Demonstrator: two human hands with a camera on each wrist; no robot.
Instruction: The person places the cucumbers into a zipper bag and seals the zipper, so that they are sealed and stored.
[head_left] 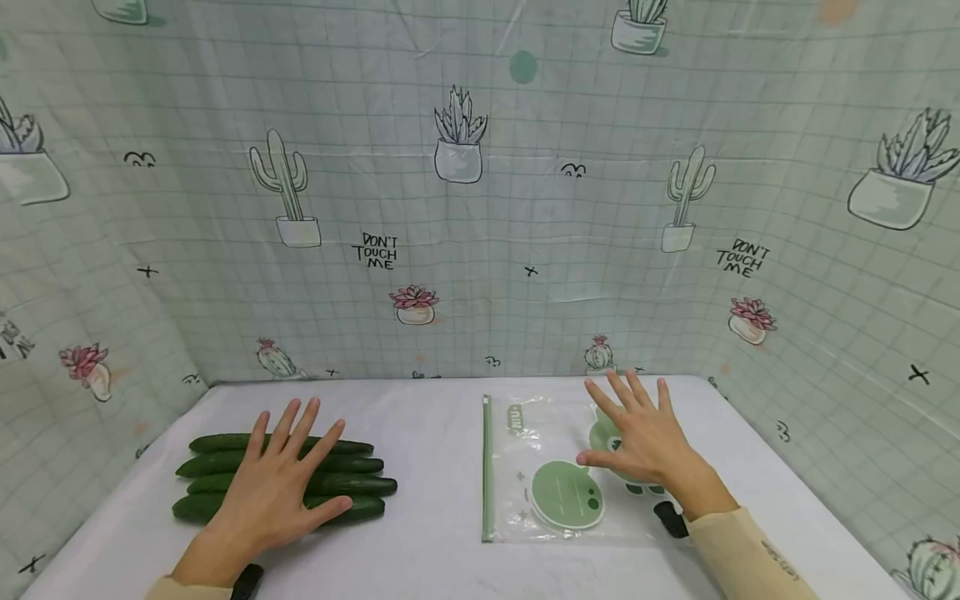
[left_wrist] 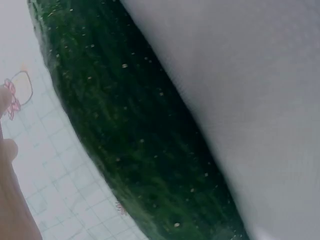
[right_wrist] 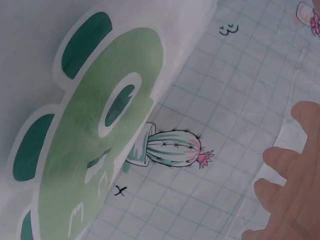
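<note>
On my head feed, both hands are spread wide, fingers straight and nothing in their grasp: the left hand [head_left: 266, 500] is over a side-by-side row of four cucumbers [head_left: 351, 484] on the white table [head_left: 435, 525], the right hand [head_left: 651, 440] over a clear zip bag [head_left: 517, 492] lying flat, and I can't tell whether either one touches what's below. I'm reading "NIU" beside the bag's green closure strip [head_left: 487, 467], and "DON'T TOUCH ME" twice across the cactus-print backdrop [head_left: 525, 208], but the lettering on the right sleeve [head_left: 750, 554] I can't make out!
</note>
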